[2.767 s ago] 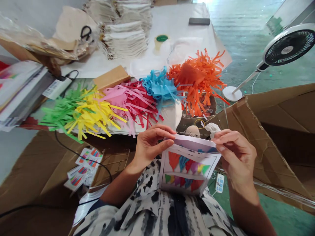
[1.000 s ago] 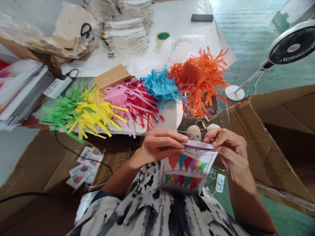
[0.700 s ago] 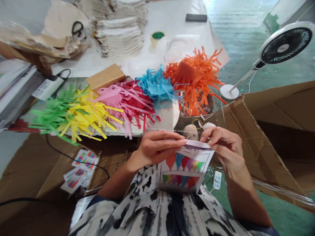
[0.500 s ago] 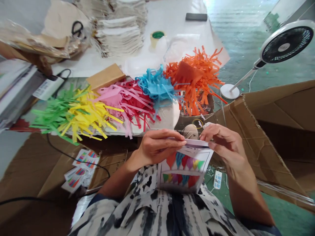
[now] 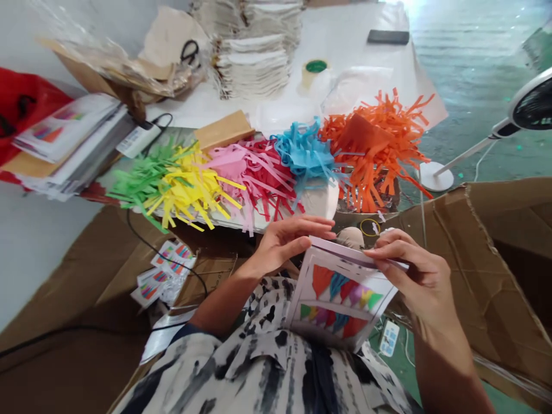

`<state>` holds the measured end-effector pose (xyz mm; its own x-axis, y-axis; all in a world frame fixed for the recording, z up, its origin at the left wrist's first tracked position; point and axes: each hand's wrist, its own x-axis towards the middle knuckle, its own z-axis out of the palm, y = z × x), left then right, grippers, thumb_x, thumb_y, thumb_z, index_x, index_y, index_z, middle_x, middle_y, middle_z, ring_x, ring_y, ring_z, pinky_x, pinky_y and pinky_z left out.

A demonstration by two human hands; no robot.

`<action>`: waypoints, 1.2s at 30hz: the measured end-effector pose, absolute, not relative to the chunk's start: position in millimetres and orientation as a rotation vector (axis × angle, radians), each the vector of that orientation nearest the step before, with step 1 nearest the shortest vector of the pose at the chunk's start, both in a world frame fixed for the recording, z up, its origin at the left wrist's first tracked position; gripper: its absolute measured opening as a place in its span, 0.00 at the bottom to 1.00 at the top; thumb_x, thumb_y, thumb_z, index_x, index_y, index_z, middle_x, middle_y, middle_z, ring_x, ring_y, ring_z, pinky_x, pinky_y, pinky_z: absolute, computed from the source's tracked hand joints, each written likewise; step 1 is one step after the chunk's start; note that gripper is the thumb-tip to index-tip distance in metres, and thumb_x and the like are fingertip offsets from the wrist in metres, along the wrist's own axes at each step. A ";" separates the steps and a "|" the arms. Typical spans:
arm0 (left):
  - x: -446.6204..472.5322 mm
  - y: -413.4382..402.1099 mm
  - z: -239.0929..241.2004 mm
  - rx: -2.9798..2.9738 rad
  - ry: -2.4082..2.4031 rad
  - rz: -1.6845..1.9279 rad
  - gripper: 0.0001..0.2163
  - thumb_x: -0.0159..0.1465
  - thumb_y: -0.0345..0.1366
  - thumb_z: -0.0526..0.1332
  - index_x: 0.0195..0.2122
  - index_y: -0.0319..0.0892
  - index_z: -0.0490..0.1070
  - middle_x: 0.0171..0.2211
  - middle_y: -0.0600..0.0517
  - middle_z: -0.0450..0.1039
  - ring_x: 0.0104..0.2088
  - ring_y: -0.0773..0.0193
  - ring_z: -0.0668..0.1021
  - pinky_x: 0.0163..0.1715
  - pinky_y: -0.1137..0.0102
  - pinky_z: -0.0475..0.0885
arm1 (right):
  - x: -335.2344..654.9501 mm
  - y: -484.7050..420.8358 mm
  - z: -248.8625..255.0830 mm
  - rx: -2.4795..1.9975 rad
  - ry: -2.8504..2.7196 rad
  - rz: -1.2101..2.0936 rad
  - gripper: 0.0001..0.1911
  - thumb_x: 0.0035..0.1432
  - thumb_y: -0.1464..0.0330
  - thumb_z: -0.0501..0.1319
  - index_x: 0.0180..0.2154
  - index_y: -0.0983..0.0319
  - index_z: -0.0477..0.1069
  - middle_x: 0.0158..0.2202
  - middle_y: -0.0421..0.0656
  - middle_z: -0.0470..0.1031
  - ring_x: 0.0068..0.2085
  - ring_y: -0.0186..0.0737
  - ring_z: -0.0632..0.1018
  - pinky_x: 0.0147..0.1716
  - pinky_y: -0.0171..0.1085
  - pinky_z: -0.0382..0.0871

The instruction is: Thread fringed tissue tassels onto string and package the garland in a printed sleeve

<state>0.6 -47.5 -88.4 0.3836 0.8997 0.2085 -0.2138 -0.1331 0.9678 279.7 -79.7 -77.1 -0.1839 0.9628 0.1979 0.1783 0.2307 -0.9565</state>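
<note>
I hold a white printed packet (image 5: 340, 299) with pictures of coloured tassels in front of my chest. My left hand (image 5: 287, 241) pinches its top left edge with thumb and fingers. My right hand (image 5: 414, 270) grips the top right edge, fingers curled over it. Just beyond the packet, paper tassels lie in a row on the table edge: green (image 5: 142, 178), yellow (image 5: 190, 187), pink (image 5: 230, 167), red (image 5: 269, 181), blue (image 5: 306, 155) and orange (image 5: 375, 144).
A large open cardboard box (image 5: 487, 253) stands at my right. Small printed labels (image 5: 166, 270) and a black cable lie on flattened cardboard at left. Stacked cloth bags (image 5: 254, 57), a tape roll (image 5: 314, 69), scissors (image 5: 188, 52) and a fan (image 5: 530, 109) sit farther off.
The top flap of the packet, open 2.8 s ago, has been folded down and pressed between both hands. The view has shifted so everything sits further right in the frame.
</note>
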 end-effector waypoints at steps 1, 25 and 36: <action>-1.6 -49.2 -88.4 1.310 0.718 1.063 0.14 0.71 0.45 0.67 0.52 0.45 0.85 0.55 0.41 0.83 0.56 0.52 0.85 0.53 0.65 0.81 | 280.0 -79.5 -78.0 -1.102 -1.570 1.056 0.09 0.65 0.69 0.68 0.42 0.50 0.86 0.41 0.44 0.74 0.47 0.46 0.75 0.43 0.43 0.69; -11.1 -43.6 -61.9 0.937 0.877 0.729 0.12 0.60 0.41 0.76 0.42 0.42 0.88 0.39 0.43 0.87 0.38 0.55 0.88 0.37 0.68 0.82 | 261.6 -76.8 -83.6 -1.028 -1.471 1.141 0.08 0.65 0.70 0.64 0.38 0.54 0.82 0.40 0.45 0.74 0.45 0.48 0.74 0.41 0.44 0.67; -22.4 -44.7 -97.0 1.596 0.619 1.098 0.11 0.70 0.37 0.68 0.51 0.49 0.86 0.47 0.43 0.86 0.48 0.54 0.88 0.48 0.65 0.84 | 264.6 -79.3 -88.2 -0.972 -1.474 1.223 0.11 0.66 0.72 0.63 0.40 0.52 0.83 0.41 0.44 0.72 0.43 0.47 0.79 0.40 0.46 0.74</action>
<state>-22.4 -44.7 -97.0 0.4439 0.8287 0.3408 -0.1376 -0.3128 0.9398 264.6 -79.3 -88.2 -0.2292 0.9572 0.1767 0.0030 0.1822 -0.9833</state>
